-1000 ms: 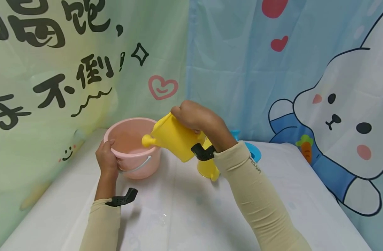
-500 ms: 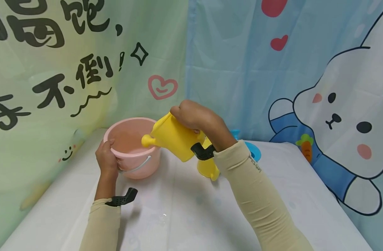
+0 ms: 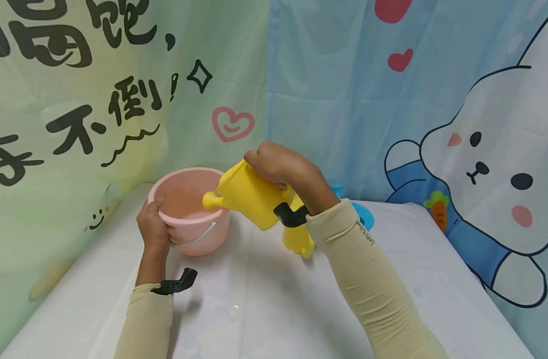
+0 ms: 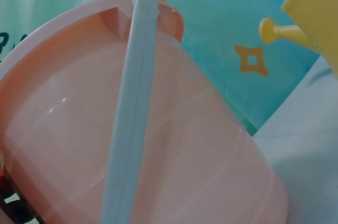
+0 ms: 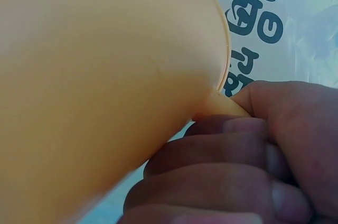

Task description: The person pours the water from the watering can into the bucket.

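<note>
A pink bucket (image 3: 199,237) with a pale grey-blue handle (image 4: 132,97) stands at the left of the table. My left hand (image 3: 153,224) grips its near-left rim, thumb over the edge. Up and to the right, my right hand (image 3: 274,162) holds a yellow watering can (image 3: 251,197) by its handle, fingers curled round it in the right wrist view. The can tilts left, and its round-tipped spout (image 3: 212,201) reaches over the bucket's right rim. No stream shows from the spout. The handle itself is mostly hidden by the fingers.
Behind the right wrist, a second yellow object (image 3: 297,242) stands on the white table (image 3: 265,309). A blue item (image 3: 363,215) with a round rim sits farther right, partly hidden by the forearm. A printed curtain (image 3: 318,89) hangs along the table's back and left.
</note>
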Available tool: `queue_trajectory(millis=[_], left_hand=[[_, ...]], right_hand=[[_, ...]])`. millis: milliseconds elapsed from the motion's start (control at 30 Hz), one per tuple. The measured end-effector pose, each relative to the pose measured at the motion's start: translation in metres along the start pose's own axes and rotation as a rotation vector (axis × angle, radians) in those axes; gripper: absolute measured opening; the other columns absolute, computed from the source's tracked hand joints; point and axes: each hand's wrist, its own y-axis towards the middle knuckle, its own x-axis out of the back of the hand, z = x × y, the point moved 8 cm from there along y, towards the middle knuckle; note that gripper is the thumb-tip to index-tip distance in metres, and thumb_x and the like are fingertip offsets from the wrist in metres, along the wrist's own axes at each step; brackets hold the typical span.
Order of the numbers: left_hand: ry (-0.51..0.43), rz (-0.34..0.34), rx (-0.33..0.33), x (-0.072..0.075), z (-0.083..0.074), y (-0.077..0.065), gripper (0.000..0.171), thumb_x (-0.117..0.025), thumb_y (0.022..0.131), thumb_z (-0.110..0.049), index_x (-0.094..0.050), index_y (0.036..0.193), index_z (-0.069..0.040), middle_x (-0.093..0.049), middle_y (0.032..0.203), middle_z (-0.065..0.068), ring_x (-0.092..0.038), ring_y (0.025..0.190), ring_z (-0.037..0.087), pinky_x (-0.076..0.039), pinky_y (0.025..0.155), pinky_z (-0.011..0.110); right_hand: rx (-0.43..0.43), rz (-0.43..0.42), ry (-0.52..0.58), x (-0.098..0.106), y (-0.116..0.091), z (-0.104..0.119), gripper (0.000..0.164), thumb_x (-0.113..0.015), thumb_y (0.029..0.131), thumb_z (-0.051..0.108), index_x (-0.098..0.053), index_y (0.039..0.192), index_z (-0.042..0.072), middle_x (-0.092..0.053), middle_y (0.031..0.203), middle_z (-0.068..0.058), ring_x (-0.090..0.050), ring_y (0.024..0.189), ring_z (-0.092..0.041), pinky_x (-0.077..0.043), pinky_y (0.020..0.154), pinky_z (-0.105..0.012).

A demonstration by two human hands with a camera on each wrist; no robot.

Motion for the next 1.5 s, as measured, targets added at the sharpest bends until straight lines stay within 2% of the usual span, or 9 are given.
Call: queue_trajectory(millis=[300,567,733,900,1167,1500], left_hand=[[0.006,-0.007,0.005,0.002,0.0,0.001,0.034,-0.043,0.087,-0.022,-0.058,0.113,-0.004,-0.054,0.116,0.01,-0.048,0.104,0.026,-0.035,0.09,0.036],[-0.014,0.002,0.003,0.001,0.001,0.002,0.035,-0.043,0.087,-0.021,-0.057,0.115,-0.005,-0.054,0.117,0.009,-0.047,0.106,0.026,-0.034,0.091,0.036],[-0.016,0.003,0.008,0.001,0.002,0.001,0.035,-0.044,0.087,-0.022,-0.057,0.115,-0.006,-0.054,0.118,0.009,-0.047,0.106,0.025,-0.034,0.092,0.036],[-0.001,-0.007,0.014,0.004,0.004,0.0,0.036,-0.044,0.087,-0.024,-0.057,0.116,-0.006,-0.053,0.119,0.007,-0.047,0.106,0.025,-0.034,0.092,0.035],[-0.031,-0.003,0.012,0.003,0.006,0.001,0.035,-0.043,0.088,-0.023,-0.057,0.115,-0.005,-0.053,0.118,0.009,-0.047,0.107,0.026,-0.034,0.092,0.037],[-0.03,0.003,0.016,0.0,0.005,0.002,0.036,-0.044,0.087,-0.022,-0.057,0.116,-0.005,-0.053,0.119,0.009,-0.047,0.107,0.025,-0.034,0.092,0.035]], right_hand=[[0.008,-0.002,-0.002,-0.001,0.0,0.003,0.037,-0.029,0.089,0.033,-0.048,0.085,0.002,-0.038,0.057,-0.007,-0.029,0.039,-0.019,-0.029,0.037,-0.027],[-0.007,0.001,-0.014,0.0,-0.001,0.001,0.037,-0.029,0.088,0.032,-0.045,0.08,0.001,-0.034,0.052,-0.006,-0.027,0.037,-0.018,-0.028,0.037,-0.026],[0.023,-0.003,-0.009,0.0,0.0,0.004,0.035,-0.029,0.087,0.031,-0.045,0.076,0.002,-0.034,0.052,-0.006,-0.026,0.037,-0.018,-0.026,0.036,-0.027],[0.039,-0.005,-0.008,-0.002,0.002,0.008,0.035,-0.03,0.087,0.032,-0.047,0.08,0.001,-0.036,0.055,-0.006,-0.027,0.038,-0.018,-0.026,0.036,-0.027],[0.038,-0.02,-0.012,-0.004,0.001,0.012,0.035,-0.031,0.088,0.032,-0.049,0.083,0.002,-0.039,0.06,-0.007,-0.032,0.042,-0.018,-0.029,0.038,-0.026],[0.047,-0.022,0.014,-0.003,0.002,0.008,0.036,-0.029,0.089,0.032,-0.046,0.08,0.001,-0.034,0.056,-0.006,-0.026,0.04,-0.017,-0.026,0.038,-0.026]])
